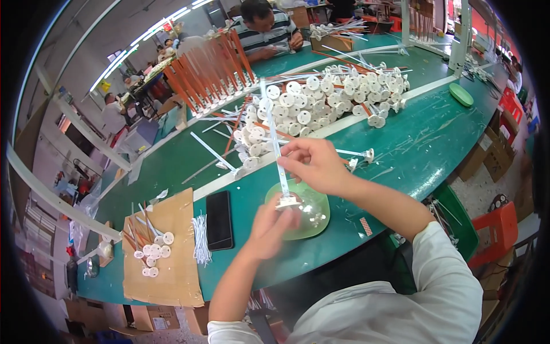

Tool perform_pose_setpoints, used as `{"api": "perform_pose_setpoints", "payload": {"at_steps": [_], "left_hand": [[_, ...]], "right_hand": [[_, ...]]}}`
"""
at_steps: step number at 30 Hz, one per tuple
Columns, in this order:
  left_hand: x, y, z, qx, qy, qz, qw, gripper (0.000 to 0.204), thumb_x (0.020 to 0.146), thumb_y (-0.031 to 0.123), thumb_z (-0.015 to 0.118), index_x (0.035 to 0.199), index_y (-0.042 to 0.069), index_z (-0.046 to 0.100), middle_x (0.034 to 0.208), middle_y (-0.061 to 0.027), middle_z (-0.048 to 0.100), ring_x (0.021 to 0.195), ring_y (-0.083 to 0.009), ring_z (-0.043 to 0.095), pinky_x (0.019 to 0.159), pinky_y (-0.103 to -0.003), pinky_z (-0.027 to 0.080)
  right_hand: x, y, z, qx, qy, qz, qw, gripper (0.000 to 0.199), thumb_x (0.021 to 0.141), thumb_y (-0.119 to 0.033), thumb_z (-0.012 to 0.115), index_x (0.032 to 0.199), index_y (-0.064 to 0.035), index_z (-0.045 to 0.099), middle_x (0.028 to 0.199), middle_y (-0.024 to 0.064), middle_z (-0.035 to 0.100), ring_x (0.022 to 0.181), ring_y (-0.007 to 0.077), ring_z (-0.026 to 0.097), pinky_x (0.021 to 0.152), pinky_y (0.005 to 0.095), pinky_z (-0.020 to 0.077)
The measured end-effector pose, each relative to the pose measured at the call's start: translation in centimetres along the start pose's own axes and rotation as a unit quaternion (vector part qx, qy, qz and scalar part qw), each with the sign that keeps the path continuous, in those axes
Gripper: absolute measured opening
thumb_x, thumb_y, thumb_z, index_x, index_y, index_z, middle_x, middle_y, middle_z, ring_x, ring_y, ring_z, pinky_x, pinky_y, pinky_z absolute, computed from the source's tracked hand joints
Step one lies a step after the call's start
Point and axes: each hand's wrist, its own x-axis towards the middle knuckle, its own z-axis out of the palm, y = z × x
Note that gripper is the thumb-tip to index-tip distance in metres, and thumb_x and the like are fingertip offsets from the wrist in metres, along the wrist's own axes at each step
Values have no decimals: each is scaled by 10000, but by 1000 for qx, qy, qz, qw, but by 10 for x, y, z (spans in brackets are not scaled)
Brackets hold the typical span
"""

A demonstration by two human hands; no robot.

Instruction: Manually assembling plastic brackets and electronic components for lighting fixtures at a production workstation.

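My blurred, curled left hand [270,228] partly hides the round white base [288,202] it grips over a light-green plastic dish [308,230]; at one o'clock, my right hand [314,163] pinches the slim whitish strip [273,129] above.

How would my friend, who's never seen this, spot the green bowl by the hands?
Find the green table, then the left hand and right hand. The pale green bowl beneath them contains small pale bits. A similar dish sits farther right, but only this bowl is by the hands.
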Motion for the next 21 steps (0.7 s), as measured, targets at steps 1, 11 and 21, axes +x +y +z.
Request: {"api": "perform_pose_setpoints", "payload": {"at_steps": [1,11,21], "left_hand": [[1,-5,0,-14,3,-17,1000,435,989,407,519,1173,13,515,815,-51,560,725,-107,492,653,-247,390],[-7,-35,-19,-133,-56,17,989,605,929,523,529,1246,9,491,926,-74,581,818,-135,550,718,-272,442],[-7,-45,-33,-141,20,-14,990,581,847,411,538,1208,-45,536,995,-135,619,856,-222,612,734,-326,480]], "right_hand": [[-2,6,6,1,-2,-2,1000,191,859,-127,721,955,31,671,753,74,697,632,83,643,580,243,519],[-26,26,25,86,-122,-84,985,121,877,-3,666,993,28,685,984,121,675,801,154,674,700,289,564],[-25,31,25,-85,-107,-336,932,216,765,-66,728,980,-79,742,976,72,719,885,255,653,766,344,541]]}}
